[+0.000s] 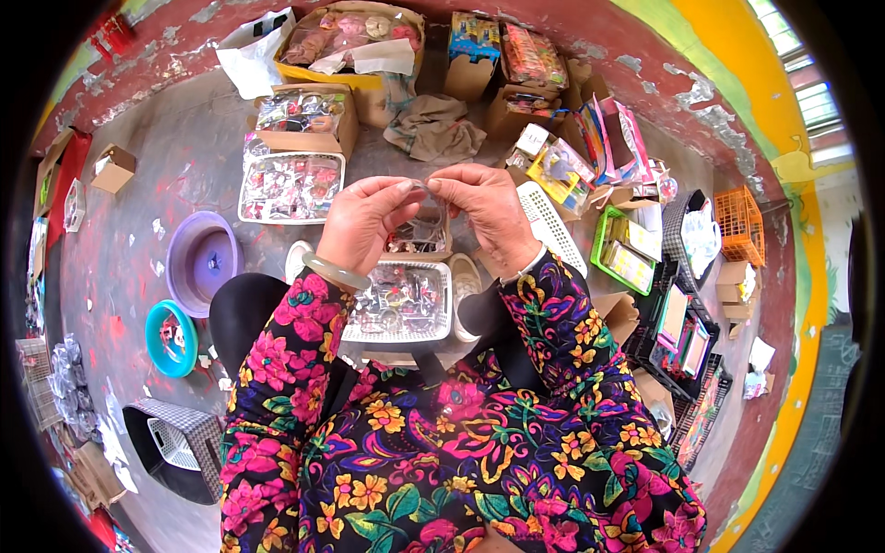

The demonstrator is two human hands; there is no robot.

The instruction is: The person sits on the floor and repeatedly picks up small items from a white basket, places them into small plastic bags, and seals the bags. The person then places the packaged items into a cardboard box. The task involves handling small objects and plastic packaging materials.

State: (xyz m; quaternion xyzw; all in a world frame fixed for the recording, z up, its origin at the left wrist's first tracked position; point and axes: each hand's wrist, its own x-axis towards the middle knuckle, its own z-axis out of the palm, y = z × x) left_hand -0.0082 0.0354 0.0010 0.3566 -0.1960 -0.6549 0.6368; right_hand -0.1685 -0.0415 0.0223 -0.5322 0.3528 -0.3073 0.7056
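My left hand (359, 221) and my right hand (489, 214) meet in front of me, thumbs and fingertips pinched close together. Between the fingertips is a small see-through piece (419, 188) that looks like thin plastic; its exact kind is too small to tell. Just below the hands is a cardboard box (431, 256) with small packaged items, partly hidden by the hands. Nearer to me, a white plastic basket (398, 337) between my legs holds many small clear packets.
Another white basket (241, 205) of packets stands ahead to the left. Purple (181, 241) and teal (155, 346) basins are on the left floor. To the right are a green tray (601, 241), black crates (687, 373) and an orange crate (740, 226). Cardboard boxes (369, 100) line the far wall.
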